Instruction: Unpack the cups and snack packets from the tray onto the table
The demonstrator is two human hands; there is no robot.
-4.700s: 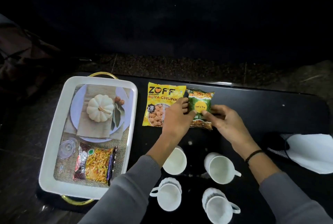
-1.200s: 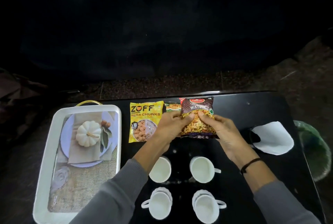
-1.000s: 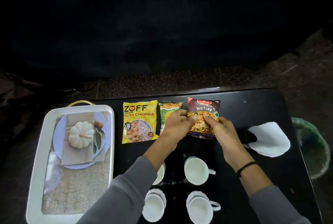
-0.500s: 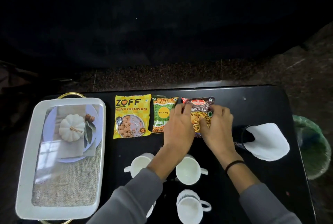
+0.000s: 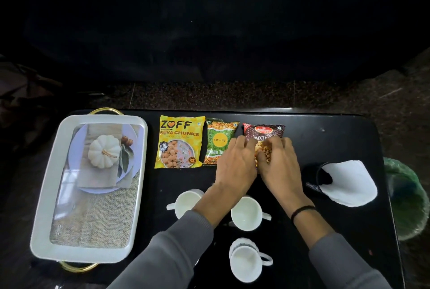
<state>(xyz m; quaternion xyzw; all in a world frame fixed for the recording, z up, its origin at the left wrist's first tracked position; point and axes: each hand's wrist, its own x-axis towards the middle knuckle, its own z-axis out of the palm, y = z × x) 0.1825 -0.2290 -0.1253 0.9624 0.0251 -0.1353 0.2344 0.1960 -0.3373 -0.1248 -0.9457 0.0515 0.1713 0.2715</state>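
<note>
Three snack packets lie in a row on the black worktop (image 5: 337, 149), right of the white tray (image 5: 46, 195): yellow soya chunks packet (image 5: 179, 142) nearest the tray, green packet (image 5: 218, 139) next, maroon mixture packet (image 5: 265, 131) farthest. Left hand (image 5: 235, 167) and right hand (image 5: 281, 167) both press flat on the maroon mixture packet, fingers spread, grip not closed. Three white cups (image 5: 245, 213) stand on the worktop, nearer the person than the packets. Tray holds no cups or packets.
</note>
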